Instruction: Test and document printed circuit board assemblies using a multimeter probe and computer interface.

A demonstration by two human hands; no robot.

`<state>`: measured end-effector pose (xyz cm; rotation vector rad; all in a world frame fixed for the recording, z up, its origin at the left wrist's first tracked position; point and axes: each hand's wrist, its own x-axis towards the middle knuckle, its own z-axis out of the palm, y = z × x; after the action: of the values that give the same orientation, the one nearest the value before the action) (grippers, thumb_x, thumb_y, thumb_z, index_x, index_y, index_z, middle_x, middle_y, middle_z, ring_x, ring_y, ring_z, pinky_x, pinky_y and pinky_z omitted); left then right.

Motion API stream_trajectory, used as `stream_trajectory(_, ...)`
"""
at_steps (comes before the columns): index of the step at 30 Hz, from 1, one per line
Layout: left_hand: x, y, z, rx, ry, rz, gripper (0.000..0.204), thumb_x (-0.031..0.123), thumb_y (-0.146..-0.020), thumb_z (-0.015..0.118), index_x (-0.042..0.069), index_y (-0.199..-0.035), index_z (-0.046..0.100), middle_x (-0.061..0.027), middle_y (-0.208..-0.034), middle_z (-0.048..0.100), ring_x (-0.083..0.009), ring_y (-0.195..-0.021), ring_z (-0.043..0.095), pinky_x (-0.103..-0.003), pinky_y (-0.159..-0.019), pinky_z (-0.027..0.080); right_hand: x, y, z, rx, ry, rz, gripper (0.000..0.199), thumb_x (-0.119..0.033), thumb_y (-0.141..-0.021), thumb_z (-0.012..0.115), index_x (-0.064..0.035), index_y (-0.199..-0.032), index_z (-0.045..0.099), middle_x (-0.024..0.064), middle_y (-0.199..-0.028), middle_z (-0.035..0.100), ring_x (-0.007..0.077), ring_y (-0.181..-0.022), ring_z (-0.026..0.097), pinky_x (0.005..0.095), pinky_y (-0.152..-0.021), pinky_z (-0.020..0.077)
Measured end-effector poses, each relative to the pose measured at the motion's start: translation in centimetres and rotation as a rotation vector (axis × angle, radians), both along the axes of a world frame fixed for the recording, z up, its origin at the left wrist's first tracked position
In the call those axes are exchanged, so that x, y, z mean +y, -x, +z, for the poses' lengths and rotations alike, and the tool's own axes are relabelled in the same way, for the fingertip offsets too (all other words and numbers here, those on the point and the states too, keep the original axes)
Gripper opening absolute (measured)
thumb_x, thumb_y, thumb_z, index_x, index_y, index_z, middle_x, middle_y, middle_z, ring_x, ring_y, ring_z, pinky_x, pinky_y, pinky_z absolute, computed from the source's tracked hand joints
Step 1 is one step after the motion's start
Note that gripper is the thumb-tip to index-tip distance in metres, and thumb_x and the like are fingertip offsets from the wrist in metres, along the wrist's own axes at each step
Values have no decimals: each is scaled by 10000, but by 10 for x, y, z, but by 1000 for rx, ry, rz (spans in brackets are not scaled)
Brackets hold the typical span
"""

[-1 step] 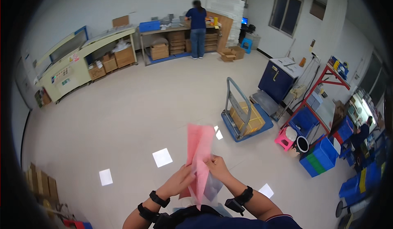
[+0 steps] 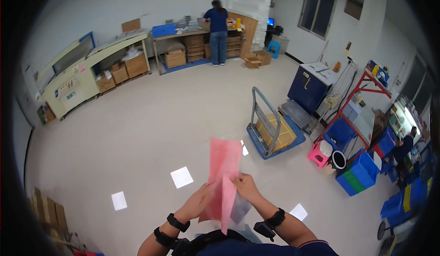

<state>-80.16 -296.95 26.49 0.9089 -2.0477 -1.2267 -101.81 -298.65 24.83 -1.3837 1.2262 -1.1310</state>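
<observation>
In front of my body I hold a folded pink sheet [image 2: 224,164] with faint marks across its surface. It stands upright, with one fold sticking out toward me. My left hand [image 2: 198,202] grips its left edge, the fingertips partly hidden behind it. On the other side my right hand [image 2: 248,188] pinches the right edge between thumb and fingers. A translucent greyish plastic piece [image 2: 240,209] hangs beneath my right hand, against the pink sheet; whether the two are joined I cannot tell.
Ahead to the right stands a blue platform trolley [image 2: 293,139] carrying a strapped carton [image 2: 279,132]. Further right are a pink stool [image 2: 319,155] and blue crates [image 2: 360,176]. A person [image 2: 217,31] works at the far bench [image 2: 160,37]. Cartons [image 2: 48,205] stand at lower left.
The pink sheet has spread slightly wider and looks less blurred. My left hand has shifted slightly left, and the room has moved a little in view.
</observation>
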Motion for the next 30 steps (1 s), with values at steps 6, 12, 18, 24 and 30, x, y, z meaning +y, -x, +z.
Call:
stream_trajectory(6,-187,16,-3,45,-98,229,400,219,-984,357,-38,-1204,570,-239,-1084,617,-395,-1020,574,-380,-957,429,-164,79,-22,70,-139,-83,331,-334,-850,711,-3,-855,699,59,-801,689,118,-723,626,275,-654,495)
stream_trajectory(12,-379,21,-30,-556,223,459,348,214,-950,382,-23,-1084,599,-205,-1102,615,-425,-944,597,-465,-826,496,-354,125,-34,831,196,-167,243,-299,-785,741,-90,-805,620,95,-893,628,285,-708,595,383,-611,464)
stream_trajectory(18,-530,-1,-12,-697,258,710,324,209,-931,401,3,-1076,605,-191,-1046,619,-392,-897,617,-468,-795,508,-514,56,94,234,90,367,138,-120,-797,678,-64,-916,635,99,-935,615,275,-832,612,344,-721,481)
stream_trajectory(24,-691,-50,-6,-521,382,813,336,219,-927,415,-2,-1105,596,-198,-1063,615,-404,-921,609,-477,-796,508,-714,-17,5,576,369,215,104,-85,-818,605,-63,-919,613,100,-938,613,299,-830,620,392,-723,506)
stream_trajectory(30,-878,-72,16,-579,302,712,346,217,-924,436,5,-1158,578,-200,-1138,608,-396,-956,610,-466,-819,508,-893,-70,5,528,376,177,146,-79,-826,601,-51,-964,638,126,-993,633,307,-919,618,366,-796,498)
